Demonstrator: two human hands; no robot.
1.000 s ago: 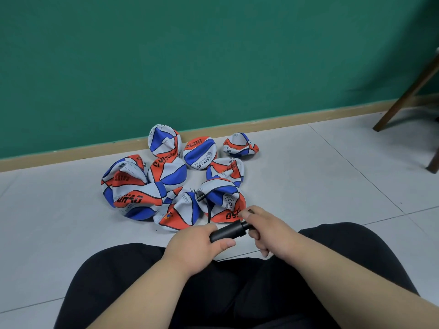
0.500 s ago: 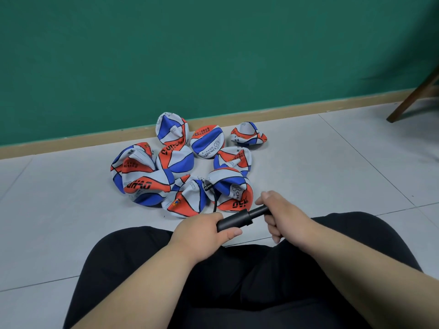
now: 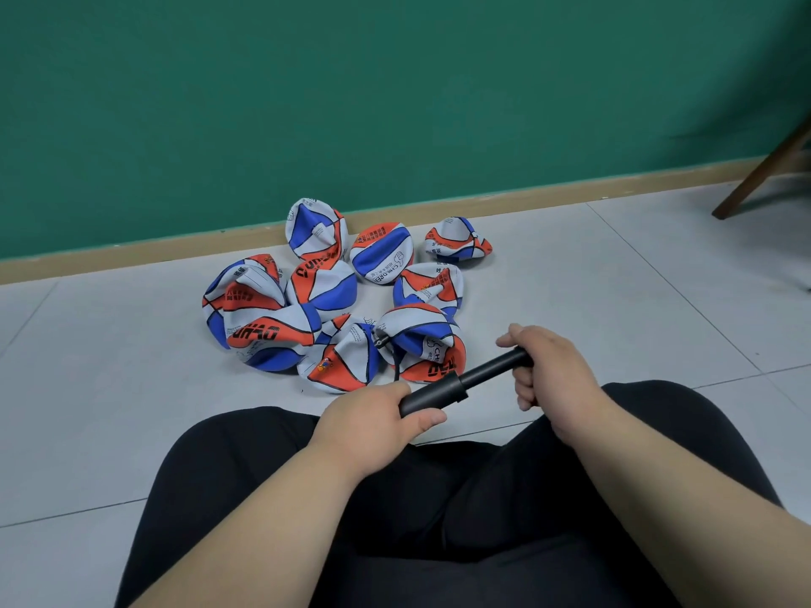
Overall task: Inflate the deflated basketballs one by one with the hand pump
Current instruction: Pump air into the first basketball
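Several deflated red, white and blue basketballs lie in a cluster on the floor near the wall. The nearest crumpled ball [image 3: 421,344] has the pump's black hose [image 3: 396,361] plugged into its left side. A black hand pump [image 3: 456,383] lies slanted above my lap. My left hand [image 3: 373,421] is closed round the pump's barrel. My right hand [image 3: 548,370] is closed on the pump's handle, and the piston rod shows pulled out between my two hands.
A green wall with a tan baseboard [image 3: 526,197] runs behind the balls. A wooden chair leg [image 3: 763,173] slants at the far right. My legs in black trousers [image 3: 461,520] fill the foreground on the grey tiled floor [image 3: 109,388].
My right hand has drawn the handle away to the right, so more of the piston rod shows. The camera view has shifted slightly.
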